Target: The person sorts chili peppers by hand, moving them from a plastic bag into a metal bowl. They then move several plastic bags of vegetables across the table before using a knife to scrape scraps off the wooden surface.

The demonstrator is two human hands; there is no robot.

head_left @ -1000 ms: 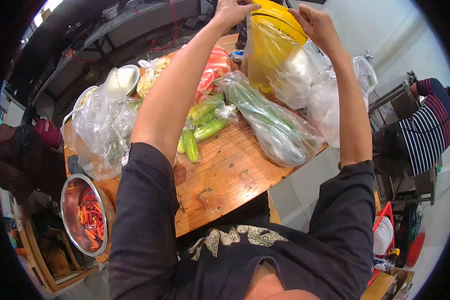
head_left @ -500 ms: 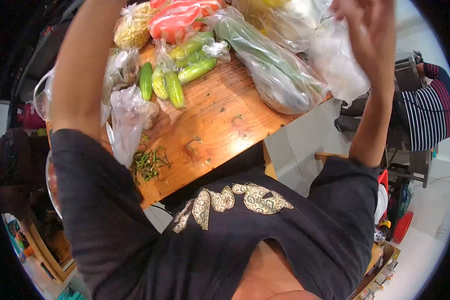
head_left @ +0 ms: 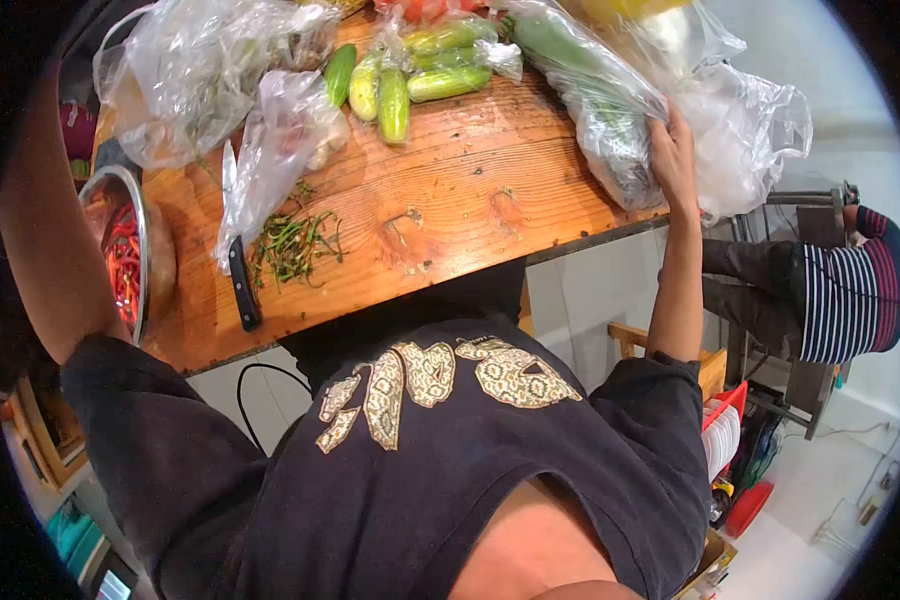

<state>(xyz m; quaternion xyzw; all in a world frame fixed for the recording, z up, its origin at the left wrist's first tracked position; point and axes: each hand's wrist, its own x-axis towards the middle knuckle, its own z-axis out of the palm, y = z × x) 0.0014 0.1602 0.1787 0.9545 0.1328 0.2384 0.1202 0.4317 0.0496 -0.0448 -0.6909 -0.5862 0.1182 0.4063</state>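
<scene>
At the table's right side my right hand (head_left: 676, 160) grips the near end of a clear plastic bag of long green vegetables (head_left: 595, 95), its fingers curled over the bag's edge. A crumpled white plastic bag (head_left: 740, 140) lies just right of that hand. My left arm (head_left: 55, 230) stretches up along the left edge, and its hand is out of sight. Beside this arm stands a metal bowl (head_left: 144, 215) with cut red chillies (head_left: 122, 265) in it. A knife (head_left: 240, 285) with a black handle lies near a pile of green stems (head_left: 298, 245), its blade partly under a plastic bag (head_left: 280, 120).
Bagged cucumbers (head_left: 448, 65) and one loose cucumber (head_left: 340, 75) lie at the back of the wooden table (head_left: 440, 190). Large clear bags (head_left: 190, 80) cover the back left. Another person in a striped top (head_left: 850, 285) is at the right, beyond the table.
My right hand has come down from above onto the bag of green vegetables. My left arm has swung outward to the left, uncovering the bowl and knife. The view has shifted.
</scene>
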